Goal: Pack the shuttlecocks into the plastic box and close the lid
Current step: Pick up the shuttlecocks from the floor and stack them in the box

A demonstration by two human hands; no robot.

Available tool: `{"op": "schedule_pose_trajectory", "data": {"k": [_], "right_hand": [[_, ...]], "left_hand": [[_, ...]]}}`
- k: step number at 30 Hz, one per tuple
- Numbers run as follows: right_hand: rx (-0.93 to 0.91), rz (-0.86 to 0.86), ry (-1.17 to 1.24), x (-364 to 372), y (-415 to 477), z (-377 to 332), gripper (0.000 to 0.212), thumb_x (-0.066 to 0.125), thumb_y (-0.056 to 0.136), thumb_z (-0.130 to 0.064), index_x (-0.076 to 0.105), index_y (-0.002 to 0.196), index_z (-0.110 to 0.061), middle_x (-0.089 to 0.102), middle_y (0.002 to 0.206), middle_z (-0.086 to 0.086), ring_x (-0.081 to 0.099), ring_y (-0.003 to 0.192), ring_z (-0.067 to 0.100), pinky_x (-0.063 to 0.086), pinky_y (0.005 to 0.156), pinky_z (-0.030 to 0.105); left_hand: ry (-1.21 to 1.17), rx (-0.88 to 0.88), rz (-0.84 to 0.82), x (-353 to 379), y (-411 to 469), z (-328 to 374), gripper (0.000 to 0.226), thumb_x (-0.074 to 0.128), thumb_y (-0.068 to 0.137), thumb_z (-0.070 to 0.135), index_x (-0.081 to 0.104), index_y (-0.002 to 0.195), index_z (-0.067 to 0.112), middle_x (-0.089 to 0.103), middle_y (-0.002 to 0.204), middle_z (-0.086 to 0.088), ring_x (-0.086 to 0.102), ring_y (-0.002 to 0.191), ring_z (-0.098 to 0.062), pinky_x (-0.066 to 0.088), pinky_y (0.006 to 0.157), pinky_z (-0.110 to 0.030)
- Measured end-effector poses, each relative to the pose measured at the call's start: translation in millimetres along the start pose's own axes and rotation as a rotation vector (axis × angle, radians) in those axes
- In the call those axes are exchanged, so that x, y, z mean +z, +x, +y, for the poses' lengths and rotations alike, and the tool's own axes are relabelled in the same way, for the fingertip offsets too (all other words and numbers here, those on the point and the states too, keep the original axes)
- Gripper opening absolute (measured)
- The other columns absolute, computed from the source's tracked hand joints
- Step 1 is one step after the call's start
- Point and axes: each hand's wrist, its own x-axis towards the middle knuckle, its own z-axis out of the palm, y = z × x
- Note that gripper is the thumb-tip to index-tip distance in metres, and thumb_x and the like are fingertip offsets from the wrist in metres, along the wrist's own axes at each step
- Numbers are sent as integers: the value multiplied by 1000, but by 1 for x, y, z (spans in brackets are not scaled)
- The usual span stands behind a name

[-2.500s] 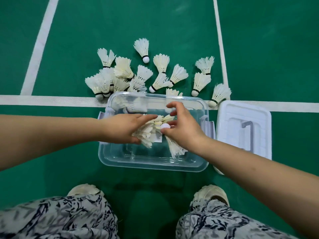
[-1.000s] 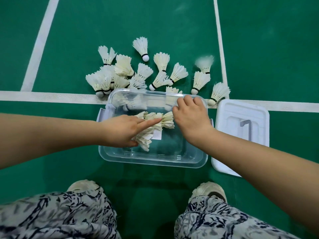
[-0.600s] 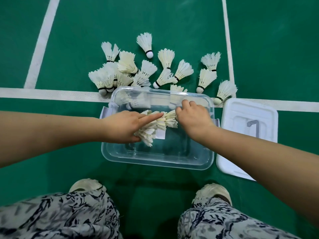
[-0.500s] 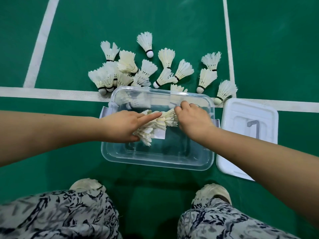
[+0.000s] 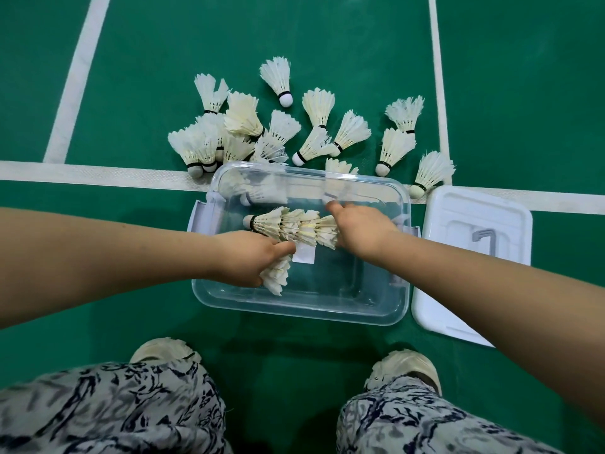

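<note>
Now, the nested row of shuttlecocks lies on its side inside the plastic box, toward the far half, cork end pointing left and the open skirts pointing right. Your right hand is clenched over the skirt end of that row, fingers curled down out of sight. Your left hand is closed round a second bunch, whose feathers stick out below the hand toward the near wall, and its thumb lies against the underside of the row.

These things weigh almost nothing, and the feathers are thin and brittle, so I judge a hard squeeze on the skirts would bend or split them. Take hold at the cork, or at the stiff band just behind it, and steady a nested row at both ends, for it will likely slide apart if you lift it from one end only.

Beyond the box's far wall a spread of loose shuttlecocks lies on the green floor — some piled on each other, some apart — so most of the packing looks undone. The white lid lies just to the right of the box, off it, with its near corner hidden under your right forearm. A white line runs across the floor under the box's far edge — your shoes stand on the near side.
</note>
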Motion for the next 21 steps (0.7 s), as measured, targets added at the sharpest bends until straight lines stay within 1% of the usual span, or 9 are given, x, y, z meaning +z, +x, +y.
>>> {"op": "schedule_pose_trajectory", "data": {"k": [2,3,7,10,13,15,18,19,21], "right_hand": [[9,-48,110,-3,2,0,65,60,82,-11,28,138,-13,53,125,18,56,105,35,49,81,37],[14,-55,153,-6,1,0,66,63,81,-15,30,138,-14,52,127,17,56,107,34,49,84,36],[86,-32,294,-17,-8,-3,70,70,78,-27,33,137,-18,51,133,11,53,114,30,44,85,31],[127,12,327,-26,-22,-6,66,69,79,-33,37,135,-20,49,136,8,49,119,28,41,89,31],[116,3,444,-39,-36,-9,59,68,80,-36,42,132,-23,48,138,1,50,120,22,39,92,29],[88,4,523,-48,-40,-11,54,68,80,-35,45,128,-24,51,135,-2,54,113,19,41,91,28],[59,32,607,-55,-40,-10,42,65,82,-31,52,121,-22,61,118,-1,56,87,14,47,84,29],[56,58,647,-55,-40,-8,36,65,83,-29,55,117,-20,64,110,-2,57,81,15,49,84,30],[62,130,762,-57,-41,-4,22,63,84,-22,59,105,-20,68,95,-1,64,78,17,53,84,36]], "left_hand": [[-12,-19,-33,6,3,2,60,55,81,16,25,133,17,56,111,-13,55,95,-33,47,75,-40],[-15,-28,-45,8,5,2,60,55,81,15,25,133,16,56,110,-13,55,95,-33,47,75,-41],[-6,-62,-59,13,11,0,56,54,81,11,27,130,15,55,107,-13,55,92,-32,43,67,-38],[-3,-100,-56,16,14,-8,50,55,81,13,31,125,13,58,103,-14,57,89,-33,46,66,-41],[27,-133,-59,18,17,-9,53,56,80,15,30,126,14,59,101,-13,58,87,-32,43,61,-38],[36,-154,-88,18,19,-7,58,56,81,15,27,130,16,59,103,-13,58,85,-30,41,59,-36],[50,-179,-133,11,19,-5,65,56,82,13,21,137,17,59,105,-13,54,83,-28,42,61,-36],[50,-183,-142,9,19,-3,68,56,82,13,18,139,18,59,107,-13,55,86,-28,44,63,-37],[53,-173,-171,8,18,0,72,55,83,12,13,142,18,58,111,-14,57,94,-31,49,71,-41]]}}
